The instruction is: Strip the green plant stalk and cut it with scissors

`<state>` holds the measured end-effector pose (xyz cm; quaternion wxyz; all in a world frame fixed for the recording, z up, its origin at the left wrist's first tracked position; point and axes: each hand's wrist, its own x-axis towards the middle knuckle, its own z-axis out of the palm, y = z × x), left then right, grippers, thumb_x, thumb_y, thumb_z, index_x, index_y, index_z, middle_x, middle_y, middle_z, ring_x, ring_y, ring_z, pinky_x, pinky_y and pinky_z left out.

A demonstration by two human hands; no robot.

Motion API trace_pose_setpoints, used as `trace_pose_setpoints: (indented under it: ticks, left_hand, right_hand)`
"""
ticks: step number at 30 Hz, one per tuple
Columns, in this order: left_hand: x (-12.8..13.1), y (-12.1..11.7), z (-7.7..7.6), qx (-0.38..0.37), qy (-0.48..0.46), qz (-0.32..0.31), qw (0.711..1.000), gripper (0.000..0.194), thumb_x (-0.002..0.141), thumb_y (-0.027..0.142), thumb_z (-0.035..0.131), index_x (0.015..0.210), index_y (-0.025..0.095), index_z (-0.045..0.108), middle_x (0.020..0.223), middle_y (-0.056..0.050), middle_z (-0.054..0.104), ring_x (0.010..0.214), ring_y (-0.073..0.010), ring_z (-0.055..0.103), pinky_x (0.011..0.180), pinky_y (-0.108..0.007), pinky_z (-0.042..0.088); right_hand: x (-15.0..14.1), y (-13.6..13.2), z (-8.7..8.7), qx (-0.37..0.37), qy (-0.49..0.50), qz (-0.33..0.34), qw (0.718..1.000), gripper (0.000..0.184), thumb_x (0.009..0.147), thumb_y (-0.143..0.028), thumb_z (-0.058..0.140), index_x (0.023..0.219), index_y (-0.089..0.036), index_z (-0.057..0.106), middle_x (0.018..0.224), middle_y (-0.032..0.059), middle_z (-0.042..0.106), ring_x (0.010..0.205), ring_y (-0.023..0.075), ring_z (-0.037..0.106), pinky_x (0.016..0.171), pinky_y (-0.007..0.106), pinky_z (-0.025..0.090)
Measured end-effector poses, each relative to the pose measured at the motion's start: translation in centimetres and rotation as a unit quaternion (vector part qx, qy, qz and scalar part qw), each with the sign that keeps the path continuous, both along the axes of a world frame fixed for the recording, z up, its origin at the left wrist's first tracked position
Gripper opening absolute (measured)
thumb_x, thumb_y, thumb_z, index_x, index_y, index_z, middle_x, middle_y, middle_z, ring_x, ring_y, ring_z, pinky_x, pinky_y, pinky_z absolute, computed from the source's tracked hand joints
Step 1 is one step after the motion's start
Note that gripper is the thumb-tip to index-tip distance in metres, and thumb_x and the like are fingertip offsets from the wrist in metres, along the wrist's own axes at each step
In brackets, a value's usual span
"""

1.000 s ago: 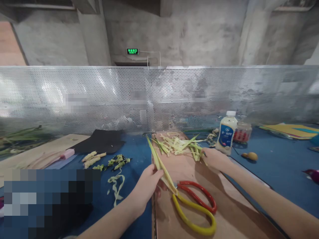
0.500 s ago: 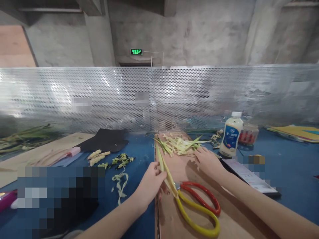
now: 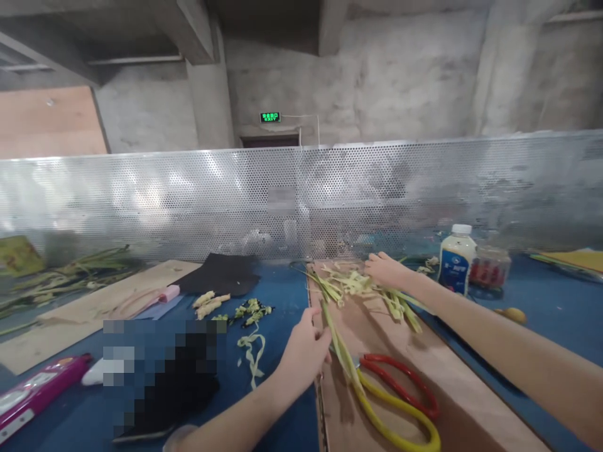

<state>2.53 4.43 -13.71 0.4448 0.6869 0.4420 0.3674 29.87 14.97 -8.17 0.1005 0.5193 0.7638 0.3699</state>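
Note:
My left hand (image 3: 306, 344) is closed by its fingertips on a long pale-green leaf strip (image 3: 343, 344), which runs down the cardboard's left side. The strip's lower end lies against a pair of scissors (image 3: 406, 378) with one red and one yellow handle; their blades are mostly hidden. At the cardboard's far end, my right hand (image 3: 390, 270) is curled over a pile of leaf strips (image 3: 351, 284). Several strips (image 3: 400, 309) trail from under that hand and wrist, and its fingertips are partly hidden.
Cardboard (image 3: 377, 342) lies on a blue table (image 3: 276, 289). A white-capped bottle (image 3: 456, 260) and a clear tub (image 3: 490, 267) stand right. At left are a black sheet (image 3: 221, 274), plant scraps (image 3: 254, 309) and a magenta device (image 3: 42, 392). A perforated metal screen (image 3: 235, 207) stands behind.
My right hand has moved farther toward the back, and several leaf strips have shifted right beneath it. My left hand stays at the long strip. The view has tilted up and turned slightly left.

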Motion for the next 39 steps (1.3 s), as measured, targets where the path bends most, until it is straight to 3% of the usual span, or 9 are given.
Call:
trace_pose_setpoints:
  ticks: [8, 14, 19, 24, 29, 32, 35, 37, 39]
  left_hand:
    - [0.1, -0.1, 0.5, 0.023, -0.018, 0.008, 1.000, 0.035, 0.083, 0.022, 0.043, 0.117, 0.014, 0.041, 0.058, 0.004, 0.055, 0.037, -0.0098, 0.041, 0.037, -0.020, 0.035]
    - [-0.1, 0.2, 0.7, 0.097, -0.047, 0.039, 0.993, 0.026, 0.082, 0.019, 0.046, 0.107, 0.015, 0.049, 0.081, -0.001, 0.057, 0.065, -0.0116, 0.055, 0.065, -0.023, 0.043]
    - [-0.2, 0.3, 0.8, 0.126, -0.069, 0.048, 0.989, 0.026, 0.082, 0.017, 0.047, 0.107, 0.016, 0.051, 0.093, -0.005, 0.056, 0.082, -0.0146, 0.054, 0.074, -0.026, 0.043]
    - [-0.2, 0.3, 0.9, 0.133, -0.081, 0.042, 0.987, 0.025, 0.083, 0.022, 0.048, 0.107, 0.015, 0.052, 0.103, -0.010, 0.055, 0.090, -0.0171, 0.054, 0.072, -0.026, 0.044]
    - [-0.1, 0.0, 1.1, 0.131, -0.077, -0.026, 0.988, 0.015, 0.079, 0.027, 0.057, 0.088, 0.015, 0.060, 0.084, -0.005, 0.063, 0.078, -0.0159, 0.058, 0.072, -0.025, 0.044]
    - [0.0, -0.2, 1.1, 0.115, -0.081, -0.026, 0.990, 0.011, 0.077, 0.025, 0.057, 0.080, 0.014, 0.060, 0.075, -0.004, 0.064, 0.072, -0.0159, 0.059, 0.069, -0.025, 0.044]
    - [0.2, -0.5, 1.0, 0.098, -0.087, -0.016, 0.991, 0.012, 0.075, 0.025, 0.059, 0.077, 0.013, 0.060, 0.074, -0.005, 0.065, 0.071, -0.0167, 0.060, 0.066, -0.025, 0.044]
    - [0.3, -0.7, 1.1, 0.086, -0.088, -0.017, 0.992, 0.013, 0.075, 0.026, 0.059, 0.078, 0.013, 0.060, 0.074, -0.005, 0.067, 0.071, -0.0171, 0.061, 0.065, -0.025, 0.044]
    - [0.4, -0.9, 1.1, 0.062, -0.096, -0.026, 0.993, 0.014, 0.074, 0.025, 0.060, 0.081, 0.013, 0.061, 0.075, -0.006, 0.067, 0.072, -0.0177, 0.062, 0.065, -0.025, 0.045]
  right_hand:
    - [-2.1, -1.8, 5.6, 0.075, -0.041, -0.016, 0.996, 0.020, 0.086, -0.031, 0.057, 0.095, -0.013, 0.060, 0.101, 0.0048, 0.061, 0.099, 0.0191, 0.056, 0.089, 0.044, 0.044]
    - [-4.9, -4.7, 6.1, 0.109, -0.049, 0.026, 0.992, 0.005, 0.082, -0.016, 0.059, 0.080, -0.015, 0.063, 0.094, 0.0033, 0.063, 0.109, 0.0204, 0.051, 0.103, 0.051, 0.028]
    - [-6.8, -7.0, 6.7, 0.102, -0.018, 0.116, 0.988, 0.028, 0.071, 0.003, 0.052, 0.073, -0.021, 0.067, 0.085, 0.0037, 0.062, 0.105, 0.0229, 0.048, 0.108, 0.054, 0.014]
    - [-9.0, -10.0, 6.6, 0.070, 0.040, 0.225, 0.971, 0.031, 0.067, -0.001, 0.054, 0.083, -0.025, 0.065, 0.086, 0.0006, 0.059, 0.106, 0.0231, 0.045, 0.109, 0.057, 0.003]
    - [-10.7, -12.5, 5.0, 0.077, 0.088, 0.280, 0.953, 0.030, 0.070, -0.003, 0.051, 0.084, -0.025, 0.065, 0.090, 0.0010, 0.059, 0.114, 0.0227, 0.042, 0.111, 0.055, 0.001]
    - [-11.2, -13.1, 2.4, 0.135, 0.216, 0.266, 0.930, 0.036, 0.080, -0.010, 0.047, 0.113, -0.021, 0.058, 0.117, 0.0092, 0.053, 0.127, 0.0276, 0.030, 0.109, 0.059, 0.005]
    - [-11.6, -13.0, -1.4, 0.136, 0.539, 0.206, 0.805, 0.045, 0.084, -0.028, 0.051, 0.128, -0.024, 0.043, 0.127, 0.0107, 0.044, 0.121, 0.0245, 0.041, 0.104, 0.050, 0.032]
    - [-11.8, -12.9, -3.6, 0.110, 0.585, 0.176, 0.784, 0.049, 0.082, -0.033, 0.053, 0.127, -0.018, 0.040, 0.111, 0.0123, 0.055, 0.096, 0.0217, 0.058, 0.082, 0.042, 0.051]
    - [-12.0, -12.8, -4.9, 0.069, 0.611, 0.166, 0.771, 0.035, 0.083, -0.033, 0.050, 0.114, -0.017, 0.047, 0.088, 0.0060, 0.061, 0.068, 0.0155, 0.062, 0.061, 0.030, 0.055]
